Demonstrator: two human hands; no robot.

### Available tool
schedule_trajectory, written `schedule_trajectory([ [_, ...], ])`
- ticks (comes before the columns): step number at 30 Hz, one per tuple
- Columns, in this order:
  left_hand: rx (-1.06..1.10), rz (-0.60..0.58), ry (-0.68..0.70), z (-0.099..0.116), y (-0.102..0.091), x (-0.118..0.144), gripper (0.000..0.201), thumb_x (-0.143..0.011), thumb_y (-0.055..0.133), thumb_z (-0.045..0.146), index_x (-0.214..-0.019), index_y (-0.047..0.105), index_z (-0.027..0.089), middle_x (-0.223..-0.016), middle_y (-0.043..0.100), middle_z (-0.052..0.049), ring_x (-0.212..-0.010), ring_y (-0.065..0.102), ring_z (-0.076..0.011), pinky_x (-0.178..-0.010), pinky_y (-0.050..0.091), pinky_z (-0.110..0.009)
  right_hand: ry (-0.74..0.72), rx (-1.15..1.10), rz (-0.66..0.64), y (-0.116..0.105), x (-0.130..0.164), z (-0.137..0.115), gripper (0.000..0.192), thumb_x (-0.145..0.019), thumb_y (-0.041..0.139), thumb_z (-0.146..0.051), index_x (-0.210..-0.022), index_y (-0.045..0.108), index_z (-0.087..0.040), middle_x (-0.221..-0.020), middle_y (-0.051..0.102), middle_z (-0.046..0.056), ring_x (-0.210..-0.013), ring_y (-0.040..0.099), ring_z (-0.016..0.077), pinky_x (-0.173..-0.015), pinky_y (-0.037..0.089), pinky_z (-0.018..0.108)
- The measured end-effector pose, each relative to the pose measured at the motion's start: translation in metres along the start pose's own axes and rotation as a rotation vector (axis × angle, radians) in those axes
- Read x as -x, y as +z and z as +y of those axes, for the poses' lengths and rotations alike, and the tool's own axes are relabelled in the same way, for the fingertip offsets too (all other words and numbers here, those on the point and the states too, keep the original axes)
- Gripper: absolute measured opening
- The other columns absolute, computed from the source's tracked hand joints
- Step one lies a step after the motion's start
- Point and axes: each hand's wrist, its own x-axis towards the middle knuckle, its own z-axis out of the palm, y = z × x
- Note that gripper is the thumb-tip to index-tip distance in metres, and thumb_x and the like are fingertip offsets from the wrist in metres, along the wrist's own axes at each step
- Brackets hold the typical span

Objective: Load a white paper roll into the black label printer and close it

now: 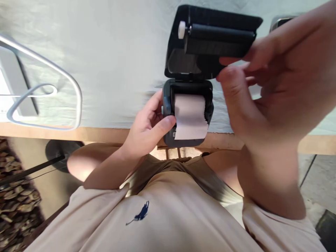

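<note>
Fingers of the left hand (147, 127) clamp the side of the small printer (187, 112) at the table (105, 52) edge, steadying it, while the right hand (265, 80), fingers loosely spread, touches the open lid (210, 38), exposing the paper roll (190, 117).

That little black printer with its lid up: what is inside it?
Inside the printer sits a paper roll, its loose end hanging over the front edge. The core and the compartment beneath are covered by the paper. The left hand grips the printer's side.
</note>
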Motion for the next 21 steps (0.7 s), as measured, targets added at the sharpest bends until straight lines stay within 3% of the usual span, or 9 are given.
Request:
schedule_trajectory([
  [3, -0.018, -0.022, 0.019, 0.0, -0.002, -0.003, 0.055, -0.096, 0.082, 0.045, -0.146, 0.073, 0.023, -0.13, 0.075, -0.009, -0.136, 0.071, -0.0322, -0.117, 0.064, -0.042, -0.166, 0.129, -0.214, -0.005, -0.001, -0.008, 0.012, -0.101, 0.066, -0.018, -0.093, 0.059, -0.021, -0.094, 0.072, -0.001, -0.083, 0.07, 0.0119, -0.068, 0.047, 0.03],
  [6, -0.042, -0.068, 0.02, -0.002, -0.004, -0.005, 0.058, -0.096, 0.081, 0.048, -0.148, 0.071, 0.023, -0.134, 0.074, -0.01, -0.135, 0.072, -0.0336, -0.114, 0.066, -0.044, -0.218, 0.214, -0.291, -0.009, 0.002, -0.009, 0.007, -0.098, 0.066, -0.016, -0.097, 0.065, -0.023, -0.092, 0.075, -0.003, -0.073, 0.062, 0.0114, -0.064, 0.04, 0.029],
  [10, -0.084, -0.058, 0.074, -0.007, -0.008, -0.003, 0.065, -0.096, 0.082, 0.051, -0.152, 0.068, 0.022, -0.137, 0.073, -0.011, -0.148, 0.065, -0.0374, -0.125, 0.061, -0.049, -0.216, 0.495, -0.486, -0.007, 0.004, -0.007, 0.019, -0.098, 0.062, -0.026, -0.112, 0.074, -0.03, -0.103, 0.08, -0.004, -0.07, 0.062, 0.0154, -0.06, 0.021, 0.03],
  [15, -0.048, -0.097, 0.051, -0.006, -0.008, 0.001, 0.066, -0.096, 0.082, 0.046, -0.156, 0.065, 0.023, -0.149, 0.071, -0.011, -0.152, 0.063, -0.0365, -0.126, 0.061, -0.05, -0.124, 0.705, -0.617, 0.001, -0.008, -0.016, 0.022, -0.101, 0.06, -0.032, -0.116, 0.076, -0.033, -0.08, 0.073, 0.001, -0.058, 0.052, 0.0164, -0.059, 0.015, 0.032],
  [18, 0.018, -0.092, -0.022, 0.001, -0.005, 0.003, 0.062, -0.1, 0.079, 0.042, -0.157, 0.063, 0.025, -0.154, 0.069, -0.011, -0.149, 0.066, -0.033, -0.121, 0.064, -0.044, -0.144, 0.669, -0.608, -0.004, -0.013, -0.019, 0.023, -0.099, 0.058, -0.031, -0.115, 0.076, -0.032, -0.071, 0.068, 0.001, -0.057, 0.052, 0.0169, -0.057, 0.017, 0.032],
  [21, 0.027, -0.084, -0.055, 0.007, -0.005, 0.003, 0.057, -0.101, 0.078, 0.043, -0.154, 0.066, 0.024, -0.138, 0.075, -0.01, -0.14, 0.07, -0.0308, -0.117, 0.066, -0.04, -0.124, 0.386, -0.635, -0.016, -0.013, -0.015, 0.033, -0.096, 0.061, -0.026, -0.124, 0.072, -0.037, -0.078, 0.072, -0.003, -0.055, 0.052, 0.0127, -0.053, 0.03, 0.031],
])
